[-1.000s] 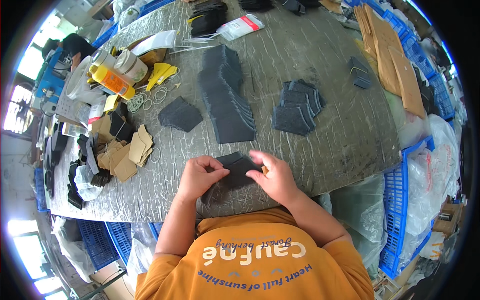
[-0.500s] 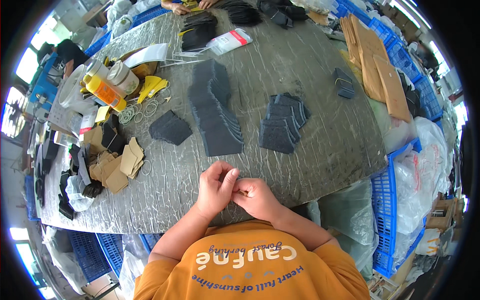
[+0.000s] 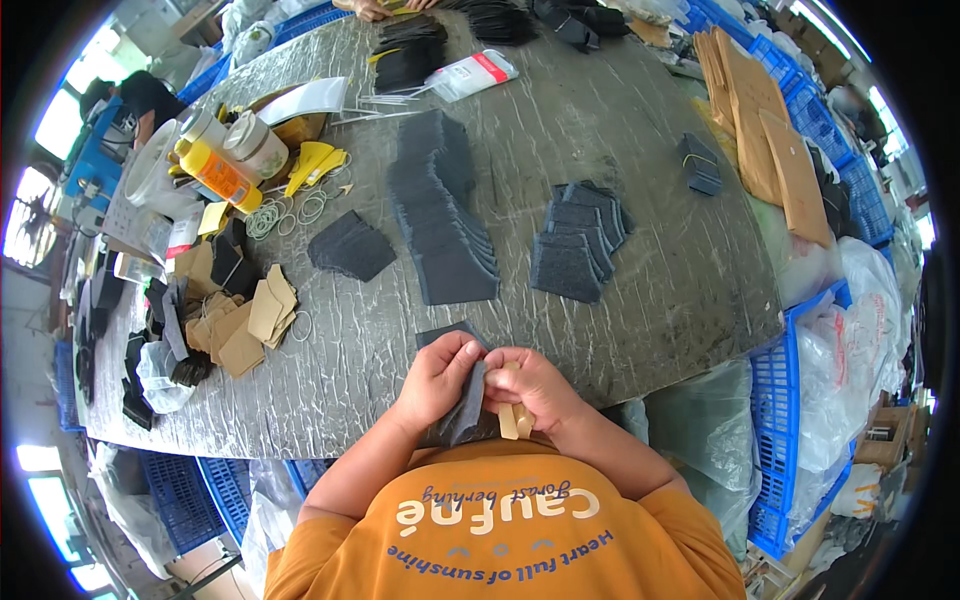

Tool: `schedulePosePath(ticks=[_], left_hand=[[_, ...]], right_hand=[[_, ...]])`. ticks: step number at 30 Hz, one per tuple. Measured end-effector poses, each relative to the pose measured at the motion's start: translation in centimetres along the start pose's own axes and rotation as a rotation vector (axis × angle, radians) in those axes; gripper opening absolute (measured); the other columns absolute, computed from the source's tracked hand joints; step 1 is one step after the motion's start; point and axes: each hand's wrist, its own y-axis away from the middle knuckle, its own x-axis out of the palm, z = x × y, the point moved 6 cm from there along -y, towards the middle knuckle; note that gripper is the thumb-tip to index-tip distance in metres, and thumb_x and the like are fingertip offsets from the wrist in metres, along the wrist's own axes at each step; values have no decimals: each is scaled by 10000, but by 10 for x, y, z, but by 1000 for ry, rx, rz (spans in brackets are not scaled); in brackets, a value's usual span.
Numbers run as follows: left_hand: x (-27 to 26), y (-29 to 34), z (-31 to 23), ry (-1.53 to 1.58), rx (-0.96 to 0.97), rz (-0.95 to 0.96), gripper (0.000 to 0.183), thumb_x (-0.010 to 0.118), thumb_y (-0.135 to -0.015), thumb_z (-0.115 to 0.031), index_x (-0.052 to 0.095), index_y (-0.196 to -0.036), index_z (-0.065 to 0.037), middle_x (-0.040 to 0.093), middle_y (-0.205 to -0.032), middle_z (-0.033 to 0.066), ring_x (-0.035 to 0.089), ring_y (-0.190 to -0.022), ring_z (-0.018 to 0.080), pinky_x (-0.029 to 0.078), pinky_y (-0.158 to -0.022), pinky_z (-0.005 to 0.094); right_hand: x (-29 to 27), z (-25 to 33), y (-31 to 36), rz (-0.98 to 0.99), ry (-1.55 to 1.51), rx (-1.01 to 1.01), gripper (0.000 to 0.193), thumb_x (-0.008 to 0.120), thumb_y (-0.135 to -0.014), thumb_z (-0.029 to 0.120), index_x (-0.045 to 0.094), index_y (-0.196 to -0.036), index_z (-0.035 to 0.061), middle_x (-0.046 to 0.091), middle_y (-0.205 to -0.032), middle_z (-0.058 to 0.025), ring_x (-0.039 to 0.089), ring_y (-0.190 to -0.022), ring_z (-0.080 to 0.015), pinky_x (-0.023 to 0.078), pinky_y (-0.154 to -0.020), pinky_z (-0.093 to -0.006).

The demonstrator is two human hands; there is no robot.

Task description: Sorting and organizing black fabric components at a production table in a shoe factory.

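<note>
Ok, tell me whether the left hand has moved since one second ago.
Yes: judged against the long fanned dark stack, the left hand has shifted to the right, nearly in line with its near end.

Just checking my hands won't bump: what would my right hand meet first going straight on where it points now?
Most likely the dark grey piece in your left hand, just left of your right hand, then the left hand itself. The gap looks tiny or nil; depth is unclear.

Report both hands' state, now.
Left hand: closed, holding a dark sheet.
Right hand: closed, holding tan card pieces; can't tell whether it also grips the sheet.
</note>
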Motion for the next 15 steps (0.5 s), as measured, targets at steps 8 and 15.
schedulePosePath(ticks=[8, 15], left_hand=[[-5, 11, -60, -480, 555, 106, 268, 765, -653, -19, 666, -890, -93, 593, -835, 48, 568, -803, 217, 463, -695, 325], [-51, 22, -29, -203, 108, -369, 95, 695, -771, -22, 620, -826, -40, 569, -681, -17, 503, -602, 89, 416, -573, 226]], right_hand=[[3, -2, 3, -23, 20, -99, 232, 418, -870, 70, 559, -1046, 15, 586, -968, -74, 587, -822, -115, 489, -692, -242], [-40, 48, 9, -130, -402, -458, 81, 429, -879, 122, 500, -876, 82, 591, -908, -132, 607, -791, -268, 543, -687, -375]])
